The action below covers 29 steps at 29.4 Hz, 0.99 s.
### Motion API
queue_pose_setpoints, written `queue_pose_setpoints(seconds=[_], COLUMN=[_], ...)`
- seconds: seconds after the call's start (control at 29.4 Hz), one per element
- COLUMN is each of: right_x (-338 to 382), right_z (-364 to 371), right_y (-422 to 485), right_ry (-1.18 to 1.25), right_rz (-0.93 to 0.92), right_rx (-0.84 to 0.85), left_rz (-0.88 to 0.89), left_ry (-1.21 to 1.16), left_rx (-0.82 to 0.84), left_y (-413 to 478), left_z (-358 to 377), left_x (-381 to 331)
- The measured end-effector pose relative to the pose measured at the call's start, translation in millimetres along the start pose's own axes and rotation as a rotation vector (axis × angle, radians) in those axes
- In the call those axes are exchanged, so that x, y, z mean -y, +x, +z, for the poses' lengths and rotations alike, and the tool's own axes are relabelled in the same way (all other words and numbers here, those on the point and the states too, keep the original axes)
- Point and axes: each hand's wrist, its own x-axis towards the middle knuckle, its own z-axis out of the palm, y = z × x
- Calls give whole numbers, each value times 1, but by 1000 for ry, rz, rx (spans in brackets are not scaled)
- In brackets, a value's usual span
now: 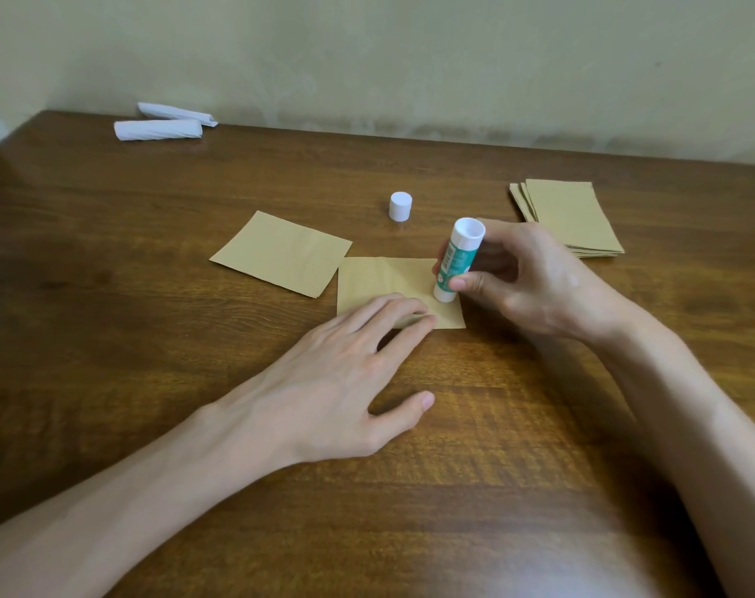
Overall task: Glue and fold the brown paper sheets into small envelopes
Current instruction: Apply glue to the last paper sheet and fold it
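A brown paper sheet lies flat on the wooden table in the middle of the view. My left hand rests on its near edge with straight fingers holding it down. My right hand grips a white and green glue stick, its lower end pressed on the sheet's right part. A second brown sheet lies just to the left. The glue stick's white cap stands behind the sheets.
A stack of brown sheets sits at the right of the table. Two white rolled paper bundles lie at the far left near the wall.
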Motion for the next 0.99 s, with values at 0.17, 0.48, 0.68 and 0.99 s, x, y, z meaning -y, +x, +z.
queue_pose_setpoints(seconds=[0.17, 0.48, 0.68, 0.99], right_x=[-1, 1, 1, 2], right_z=[-3, 8, 11, 25], right_y=[0, 0, 2, 13], right_ry=[-33, 35, 4, -128], right_rz=[45, 133, 83, 135], right_rx=[-16, -147, -78, -253], left_rz=[-4, 3, 14, 8], left_ry=[1, -32, -29, -6], left_rx=[9, 7, -13, -5], left_y=[0, 0, 0, 0], left_z=[0, 0, 2, 1], left_x=[-1, 2, 2, 1])
